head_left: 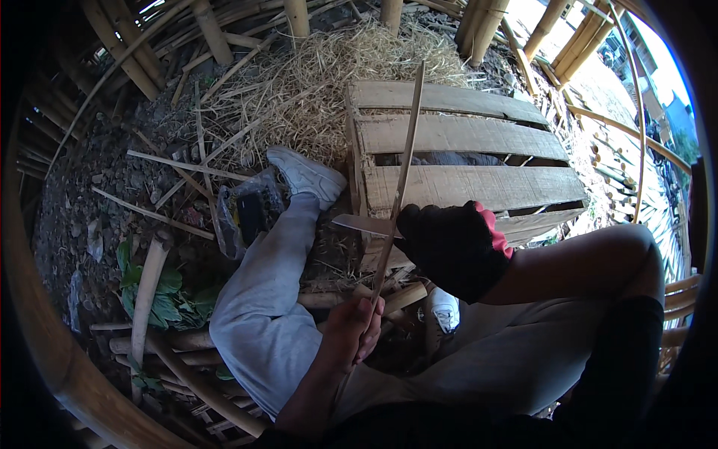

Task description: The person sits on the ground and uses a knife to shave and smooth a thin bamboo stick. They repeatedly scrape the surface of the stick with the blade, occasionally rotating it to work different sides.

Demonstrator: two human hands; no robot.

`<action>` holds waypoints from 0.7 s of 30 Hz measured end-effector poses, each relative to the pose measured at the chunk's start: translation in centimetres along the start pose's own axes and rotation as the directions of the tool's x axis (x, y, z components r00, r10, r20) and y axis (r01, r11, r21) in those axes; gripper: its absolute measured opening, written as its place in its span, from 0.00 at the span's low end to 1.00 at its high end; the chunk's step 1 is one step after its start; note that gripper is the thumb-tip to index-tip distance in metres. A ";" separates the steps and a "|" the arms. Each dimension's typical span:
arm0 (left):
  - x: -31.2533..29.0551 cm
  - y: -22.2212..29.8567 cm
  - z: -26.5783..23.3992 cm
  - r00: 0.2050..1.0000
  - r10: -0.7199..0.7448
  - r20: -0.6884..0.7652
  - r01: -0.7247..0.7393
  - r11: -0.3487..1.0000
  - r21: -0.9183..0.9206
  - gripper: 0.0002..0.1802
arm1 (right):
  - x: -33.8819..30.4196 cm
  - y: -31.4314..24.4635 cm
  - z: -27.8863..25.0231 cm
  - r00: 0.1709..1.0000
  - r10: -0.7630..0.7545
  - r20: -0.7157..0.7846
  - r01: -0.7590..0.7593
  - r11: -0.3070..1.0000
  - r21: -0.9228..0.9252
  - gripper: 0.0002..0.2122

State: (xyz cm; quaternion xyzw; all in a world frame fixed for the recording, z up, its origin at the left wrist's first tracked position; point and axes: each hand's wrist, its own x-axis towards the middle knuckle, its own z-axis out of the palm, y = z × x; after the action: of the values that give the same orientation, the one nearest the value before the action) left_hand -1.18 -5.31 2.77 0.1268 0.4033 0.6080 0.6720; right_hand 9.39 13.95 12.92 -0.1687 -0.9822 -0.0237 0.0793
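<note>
A long, thin bamboo strip [407,150] stands slanted in front of me. My bare left hand [354,329] is closed around its lower part. My right hand [452,243], in a black glove with a red cuff, is closed on a knife [360,224]. The glove covers the knife's handle. Its pale blade points left and crosses the strip above my left hand. Whether the edge bites into the strip cannot be made out. Just beyond my right hand sits a slatted wooden crate [467,136].
Behind the crate lies a heap of straw [329,82]. Loose bamboo strips [187,165], a clear plastic bag [238,217] and green leaves [166,295] are on the ground at left. Bamboo poles [295,19] surround the spot. My legs [262,292] spread either side.
</note>
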 end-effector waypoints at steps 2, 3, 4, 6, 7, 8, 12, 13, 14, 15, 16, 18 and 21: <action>0.1 -0.1 0.1 1.000 -0.021 -0.009 0.021 1.000 0.010 0.27 | -0.1 -0.1 0.9 1.000 -0.006 -0.014 0.004 0.993 -0.115 0.10; 0.2 -0.2 0.1 0.999 -0.032 -0.013 0.032 0.999 0.015 0.27 | -0.3 0.0 2.0 0.999 -0.025 -0.025 0.020 0.985 -0.171 0.09; 0.3 -0.4 0.0 0.999 -0.035 -0.009 0.035 0.999 0.007 0.27 | -0.2 0.0 2.7 0.998 -0.045 -0.037 0.035 0.974 -0.224 0.09; 0.5 -0.7 -0.2 0.999 -0.040 0.000 0.040 0.999 -0.008 0.27 | -0.2 0.3 3.8 0.998 -0.036 -0.048 0.027 0.984 -0.175 0.08; 0.5 -0.7 -0.2 0.999 -0.045 0.000 0.045 0.999 -0.010 0.27 | -0.2 0.3 4.1 0.998 -0.031 -0.053 0.023 0.989 -0.149 0.08; 0.5 -0.6 -0.1 0.999 -0.050 0.000 0.050 0.999 -0.012 0.28 | -0.2 0.4 4.2 0.997 -0.044 -0.064 0.035 0.989 -0.141 0.08; 0.5 -0.6 -0.4 0.998 -0.066 0.015 0.066 0.997 -0.035 0.29 | 0.2 0.3 2.5 0.996 -0.044 0.080 0.056 0.986 -0.155 0.08; 0.5 -0.6 -0.3 0.998 -0.066 0.019 0.067 0.997 -0.034 0.29 | 0.3 0.2 1.4 0.986 -0.027 0.163 0.055 0.984 -0.170 0.08; 0.6 -0.5 -0.3 0.997 -0.067 0.023 0.068 0.997 -0.033 0.29 | 0.4 0.2 0.7 0.979 -0.043 0.200 0.074 0.986 -0.149 0.08; 0.6 -0.4 -0.2 0.997 -0.068 0.029 0.069 0.997 -0.032 0.29 | 0.4 0.4 0.0 0.970 -0.059 0.237 0.092 0.988 -0.128 0.08; 0.5 -0.4 -0.3 0.998 -0.065 0.024 0.066 0.997 -0.029 0.29 | 0.6 0.7 -0.2 0.958 -0.085 0.273 0.115 0.989 -0.095 0.08; 0.4 -0.5 -0.4 0.998 -0.059 0.011 0.059 0.998 -0.023 0.28 | 1.0 1.3 0.0 0.953 -0.170 0.249 0.186 0.981 -0.044 0.08; 0.4 -0.5 -0.2 0.999 -0.052 0.010 0.052 0.999 -0.013 0.25 | 2.0 1.8 -0.7 0.922 -0.170 0.347 0.202 0.978 -0.059 0.07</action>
State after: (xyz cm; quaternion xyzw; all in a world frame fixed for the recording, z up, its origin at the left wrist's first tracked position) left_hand -1.02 -5.12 2.12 0.1148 0.3990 0.5922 0.6906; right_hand 8.22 16.21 13.98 -0.0797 -0.9904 -0.0477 -0.1023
